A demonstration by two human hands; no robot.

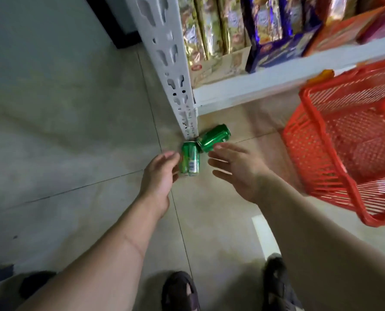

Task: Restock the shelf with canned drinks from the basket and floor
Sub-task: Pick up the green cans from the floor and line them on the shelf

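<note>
Down at floor level, the left hand (162,173) is spread open, fingers brushing or nearly brushing the side of the nearer green can (190,159), holding nothing. The right hand (238,167) is likewise open and empty, just beside the second can (215,136). Both cans lie on their sides at the foot of the shelf post (175,75). They look rigid, smooth and prone to rolling; gripping around the middle seems safest. The orange basket (310,153) crowds the right; the tiled floor (63,131) leftward is open.
</note>
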